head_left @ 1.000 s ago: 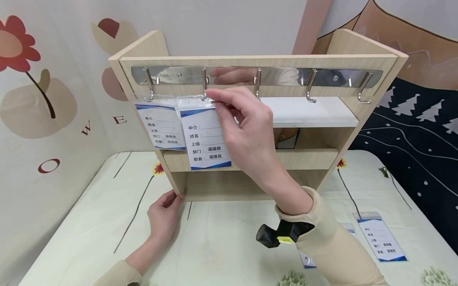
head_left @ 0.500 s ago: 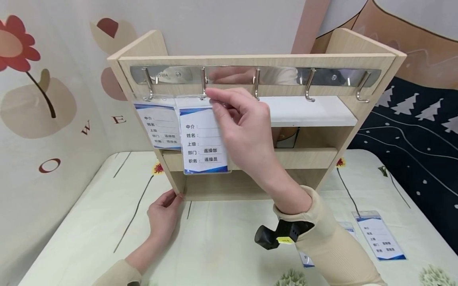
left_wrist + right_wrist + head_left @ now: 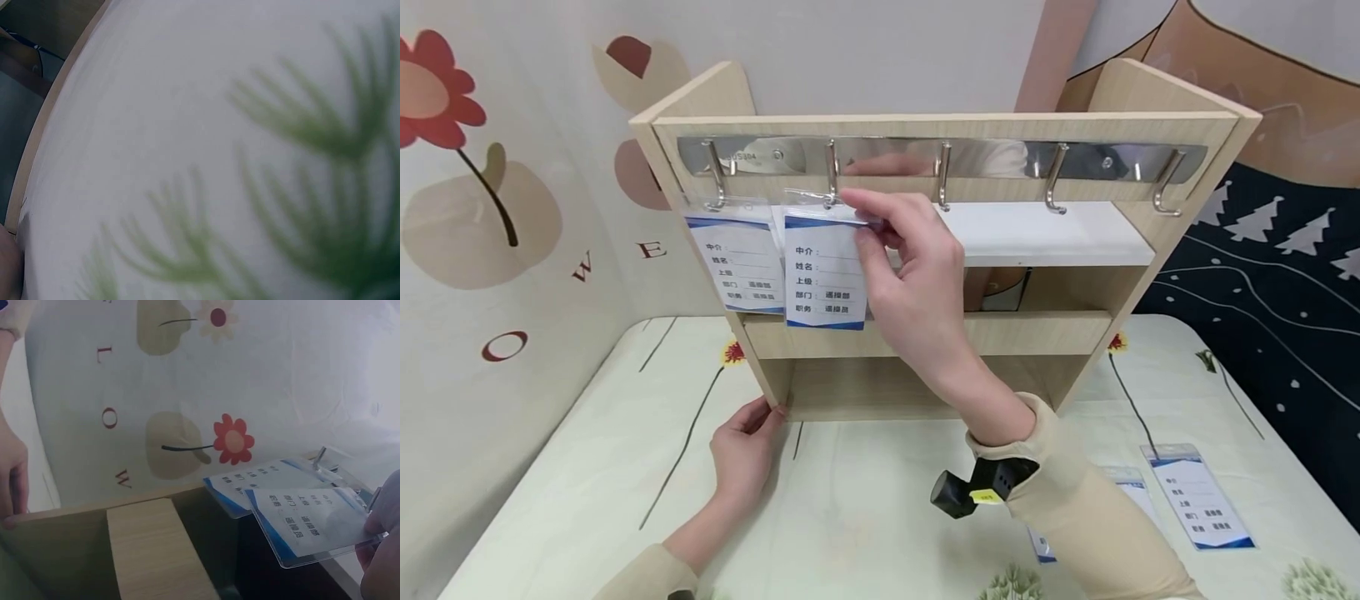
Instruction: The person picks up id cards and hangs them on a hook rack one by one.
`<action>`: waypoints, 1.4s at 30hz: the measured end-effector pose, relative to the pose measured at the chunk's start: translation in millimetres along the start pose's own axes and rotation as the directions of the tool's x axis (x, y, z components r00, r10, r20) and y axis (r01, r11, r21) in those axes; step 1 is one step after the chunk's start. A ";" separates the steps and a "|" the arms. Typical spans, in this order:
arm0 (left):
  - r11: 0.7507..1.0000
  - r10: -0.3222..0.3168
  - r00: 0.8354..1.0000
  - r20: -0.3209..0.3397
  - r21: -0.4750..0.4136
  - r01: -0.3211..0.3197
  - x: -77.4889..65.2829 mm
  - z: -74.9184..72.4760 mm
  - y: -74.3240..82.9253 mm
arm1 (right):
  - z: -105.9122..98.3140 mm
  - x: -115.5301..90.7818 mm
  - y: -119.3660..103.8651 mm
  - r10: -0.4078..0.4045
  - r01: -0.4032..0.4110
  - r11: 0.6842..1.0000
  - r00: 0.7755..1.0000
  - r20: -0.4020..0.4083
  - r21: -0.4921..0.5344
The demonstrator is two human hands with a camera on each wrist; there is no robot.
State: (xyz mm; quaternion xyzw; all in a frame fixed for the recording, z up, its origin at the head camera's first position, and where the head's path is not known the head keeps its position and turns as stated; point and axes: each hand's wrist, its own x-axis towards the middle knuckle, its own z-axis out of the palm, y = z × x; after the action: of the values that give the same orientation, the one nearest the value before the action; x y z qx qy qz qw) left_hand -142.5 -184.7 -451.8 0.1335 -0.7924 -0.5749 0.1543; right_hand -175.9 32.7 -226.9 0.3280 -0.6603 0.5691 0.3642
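In the head view my right hand (image 3: 917, 275) pinches a clear badge holder (image 3: 825, 271) with a blue-edged white card by its upper right edge, thumb in front. The holder's top overlaps the tip of the second hook (image 3: 832, 171) from the left. Beside it, another badge holder (image 3: 737, 267) hangs at the leftmost hook (image 3: 714, 175). The right wrist view shows the pinched badge holder (image 3: 306, 525) overlapping the hanging one. My left hand (image 3: 743, 458) grips the lower left corner of the wooden shelf unit (image 3: 940, 125); its fingertips behind the board are hidden.
Three more hooks, including the rightmost hook (image 3: 1167, 183), line the metal strip. On the patterned cloth (image 3: 865, 517) at the right lies a badge holder (image 3: 1201, 500), with others partly hidden by my right sleeve (image 3: 1097, 525). A curtain (image 3: 550, 275) stands behind.
The pinched badge holder's lower end has swung up and back toward the shelf, and its top edge now tilts near the hook. My right hand has shifted slightly; my left hand stays put.
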 end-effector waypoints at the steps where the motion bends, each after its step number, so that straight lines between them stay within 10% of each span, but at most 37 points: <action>1: 1.000 0.000 1.000 0.000 0.002 0.000 -0.2 0.2 0.3 | 0.0 -1.5 1.7 -0.013 0.013 1.000 1.000 -0.006 -0.011; 16: 1.000 -0.002 1.000 0.007 -0.001 0.002 -1.6 1.5 -0.1 | -18.7 -29.8 10.4 -0.041 0.041 0.999 0.996 -0.074 0.007; 24: 1.000 0.024 1.000 -0.017 0.010 -0.023 -1.1 0.6 -3.7 | -51.8 -54.9 12.8 -0.002 -0.003 0.997 0.998 0.065 0.082; 34: 0.999 0.032 0.999 -0.031 0.015 -0.032 0.4 2.9 -3.4 | -92.3 -92.7 30.9 -0.029 0.057 0.991 0.976 0.217 -0.122; 42: 0.999 0.035 0.999 -0.030 0.018 -0.034 0.1 1.9 -2.3 | -131.8 -142.5 50.3 0.261 -0.175 0.946 0.910 0.323 -0.271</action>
State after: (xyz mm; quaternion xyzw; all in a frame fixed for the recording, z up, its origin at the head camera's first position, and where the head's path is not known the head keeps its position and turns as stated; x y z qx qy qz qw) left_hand -143.3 -183.8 -454.5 0.1298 -0.7973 -0.5629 0.1751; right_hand -130.3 172.7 -362.9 0.3032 -0.8106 0.4552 0.2091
